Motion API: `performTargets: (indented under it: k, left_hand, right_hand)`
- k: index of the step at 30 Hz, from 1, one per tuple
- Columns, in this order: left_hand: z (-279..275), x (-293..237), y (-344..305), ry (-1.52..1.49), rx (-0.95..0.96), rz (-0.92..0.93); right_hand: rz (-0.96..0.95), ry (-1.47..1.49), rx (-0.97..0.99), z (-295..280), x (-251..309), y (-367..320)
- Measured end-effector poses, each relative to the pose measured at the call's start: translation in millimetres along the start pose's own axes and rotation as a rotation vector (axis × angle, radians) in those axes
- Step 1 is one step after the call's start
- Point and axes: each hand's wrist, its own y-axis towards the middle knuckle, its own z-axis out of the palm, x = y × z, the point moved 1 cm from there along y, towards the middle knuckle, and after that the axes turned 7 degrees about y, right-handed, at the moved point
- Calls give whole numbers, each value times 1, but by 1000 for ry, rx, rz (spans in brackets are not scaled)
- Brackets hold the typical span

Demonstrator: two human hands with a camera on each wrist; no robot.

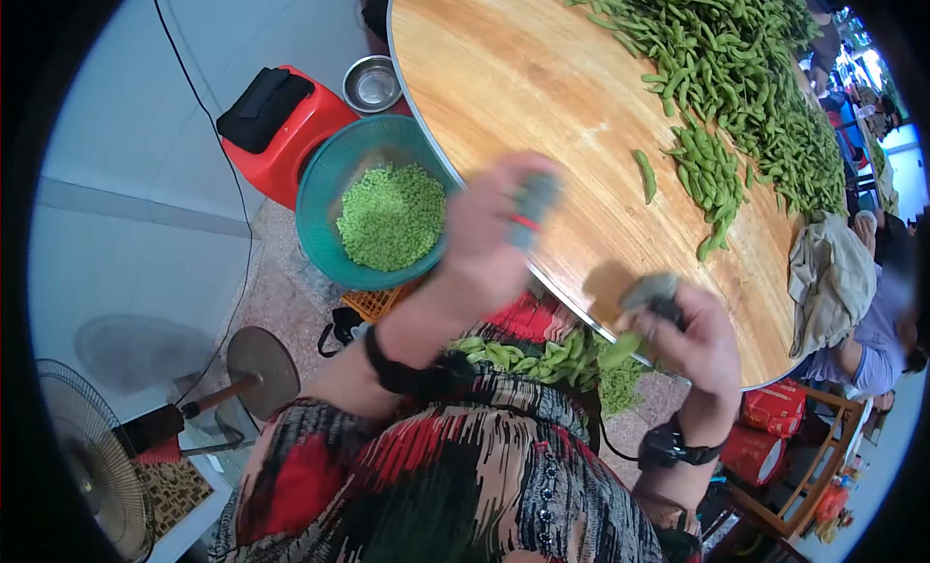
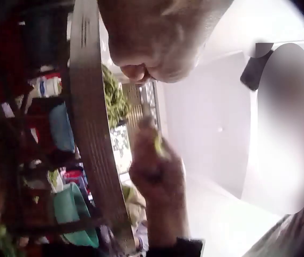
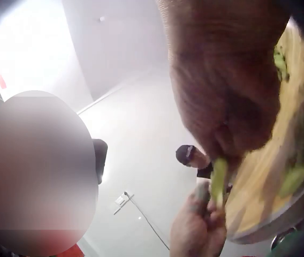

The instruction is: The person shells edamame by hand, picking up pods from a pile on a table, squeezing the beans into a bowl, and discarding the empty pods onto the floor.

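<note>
In the head view the left hand (image 1: 489, 224), blurred, is over the table's near edge, grey-green covers on its digits and a red band round one. The right hand (image 1: 699, 335) pinches a green pod (image 1: 622, 348) beside that edge; it too wears a grey cover. In the right wrist view the pod (image 3: 219, 179) hangs from the right hand's (image 3: 227, 91) fingertips, its lower end overlapping the left hand (image 3: 197, 230); contact is unclear. In the left wrist view the right hand (image 2: 160, 168) and pod are blurred below the left hand (image 2: 157, 40), whose grip is hidden.
A large pile of pods (image 1: 717, 59) covers the far side of the round wooden table (image 1: 504, 88). Shelled beans (image 1: 392, 214) fill part of a teal basin (image 1: 320, 214) at left. Green pods (image 1: 542, 361) lie by the lap. A fan (image 1: 92, 466) stands lower left.
</note>
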Motion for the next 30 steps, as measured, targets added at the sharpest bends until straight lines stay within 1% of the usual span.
performTargets:
  k: [1,2,3,4,5,6,7,8,9,10,12,13,16,17,18,19,20,22,23,24,26,27,28,30]
  left_hand:
    - [-32,13,5,71,-112,-38]
    - [-57,11,11,132,-207,-137]
    - [-82,27,14,-152,-340,-244]
    - [-112,46,15,137,-263,-299]
    - [-136,64,16,426,-184,-341]
    - [-148,76,12,422,-168,-325]
    - [-155,84,5,916,-8,-194]
    - [-154,86,0,1402,155,-42]
    - [-143,70,3,1427,86,157]
    - [-128,48,9,1422,91,168]
    - [-95,1,19,810,-67,129]
    - [-83,-10,21,817,-26,276]
    - [-29,-39,13,553,325,325]
    - [-10,-33,11,585,403,453]
    - [9,-42,8,677,514,416]
    - [26,-37,5,652,517,508]
    - [38,-37,3,645,523,512]
    - [55,-40,-1,697,592,566]
    - [60,-44,-2,671,589,560]
    - [66,-43,-3,668,597,567]
    - [76,-39,-3,503,531,365]
    - [82,-34,-2,312,542,69]
    - [85,-31,-1,316,545,72]
    - [92,-23,0,-153,614,-403]
  right_hand:
    - [-18,-45,1,-1,4,-3]
    - [-34,-91,2,-2,5,-5]
    - [-45,-103,-67,-9,3,-1]
    - [-59,-115,-142,-18,2,9]
    - [-14,-225,-229,-21,16,18]
    - [-16,-317,-285,-25,18,32]
    - [-13,-407,-341,-31,16,48]
    - [-94,-451,-382,-38,8,66]
    - [-175,-498,-418,-42,-1,79]
    - [-174,-497,-429,-40,-8,85]
    - [-280,-794,-459,-31,-12,95]
    - [-283,-838,-432,-29,-11,93]
    - [-250,-895,-390,-26,-9,81]
    - [-253,-896,-396,-26,-9,74]
    - [-184,-642,-336,-27,-11,66]
    - [-115,-389,-276,-28,-13,56]
    - [-112,-389,-284,-29,-16,46]
    - [-45,67,-195,-28,-19,24]
    - [-40,154,-228,-22,-15,12]
    - [-42,158,-237,-25,-14,1]
    - [100,411,-256,-34,-17,-17]
    - [58,382,-318,-30,-18,-22]
    - [54,386,-320,-27,-22,-26]
    - [-30,522,-327,-22,-32,-30]
